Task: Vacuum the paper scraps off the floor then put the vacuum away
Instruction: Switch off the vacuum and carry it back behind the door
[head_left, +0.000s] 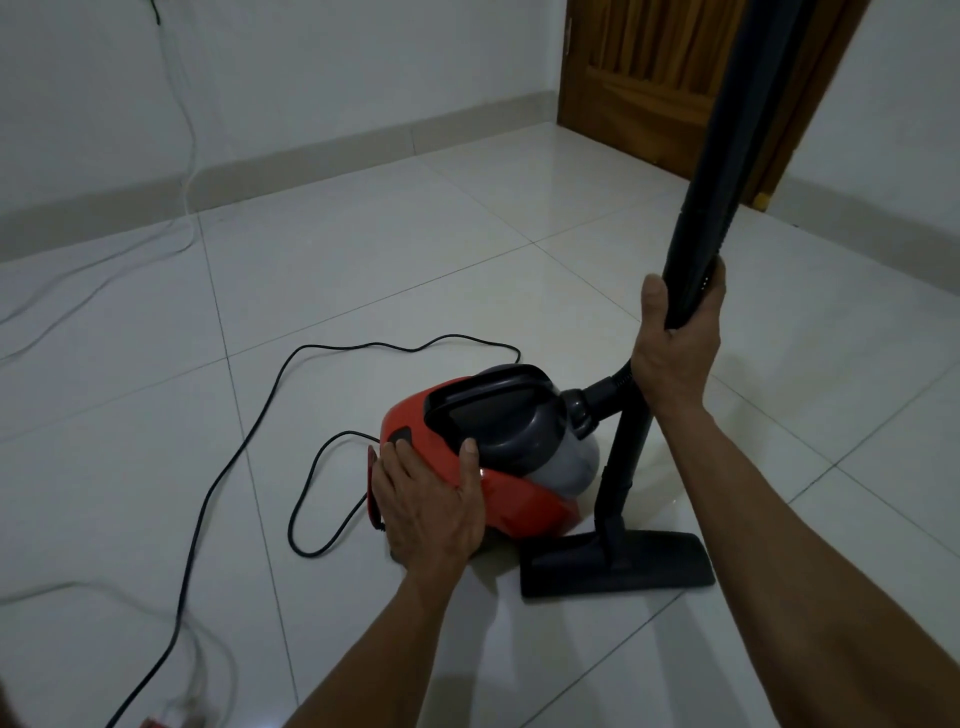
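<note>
Vacuum (498, 467): red and grey, on the tiled floor (363, 260), nozzle (618, 566) flat to its right. Left hand (431, 504) rests on its near end, fingers relaxed. Right hand (675, 348) grips the black wand (727, 182), fingers curled round it.

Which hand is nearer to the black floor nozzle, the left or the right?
Left. The left hand rests on the rear of the red vacuum body, just left of the floor nozzle. The right hand grips the black wand well above the nozzle.
</note>
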